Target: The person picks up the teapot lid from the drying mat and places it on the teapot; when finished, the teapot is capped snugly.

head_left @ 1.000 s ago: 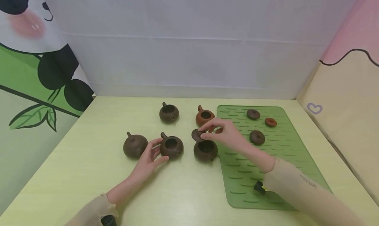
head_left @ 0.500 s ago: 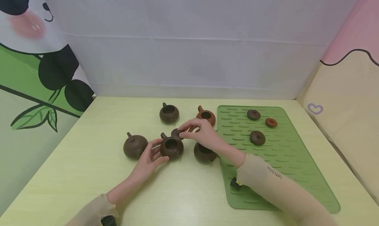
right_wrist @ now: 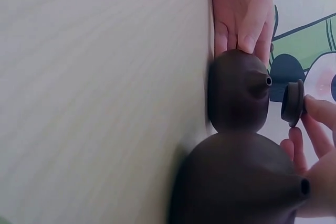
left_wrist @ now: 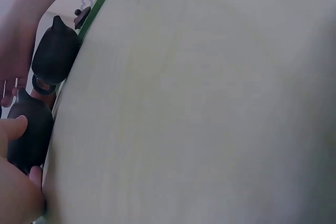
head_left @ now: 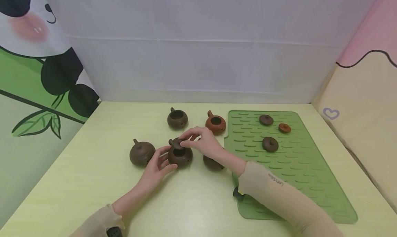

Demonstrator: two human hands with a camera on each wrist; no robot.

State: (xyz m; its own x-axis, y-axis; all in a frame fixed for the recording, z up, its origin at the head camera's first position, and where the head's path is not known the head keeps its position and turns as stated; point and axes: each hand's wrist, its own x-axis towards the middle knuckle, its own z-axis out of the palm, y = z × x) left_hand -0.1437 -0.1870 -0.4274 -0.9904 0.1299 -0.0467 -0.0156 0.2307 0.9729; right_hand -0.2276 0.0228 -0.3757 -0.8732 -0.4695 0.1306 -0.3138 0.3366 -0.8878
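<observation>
My left hand (head_left: 156, 168) holds a dark brown clay teapot (head_left: 183, 161) by its left side, thumb towards the front and fingers behind. Over this pot's opening, my right hand (head_left: 203, 143) pinches a dark brown lid (head_left: 176, 144). In the right wrist view the lid (right_wrist: 292, 104) hangs apart from the pot (right_wrist: 236, 95), its rim turned towards the opening. A lidded brown teapot (head_left: 142, 154) stands just left of the left hand. Beneath the right forearm another brown teapot (head_left: 212, 164) is partly hidden.
Behind stand an open brown teapot (head_left: 177, 119) and an open reddish one (head_left: 215, 124). On the green mat (head_left: 297, 168) at the right lie two brown lids (head_left: 266, 119) and a reddish lid (head_left: 284, 128). A grey-white backdrop (head_left: 198, 64) closes off the table's far side.
My right hand has carried the lid leftwards, from above the pot beside the mat to over the teapot in my left hand. The left hand has stayed put.
</observation>
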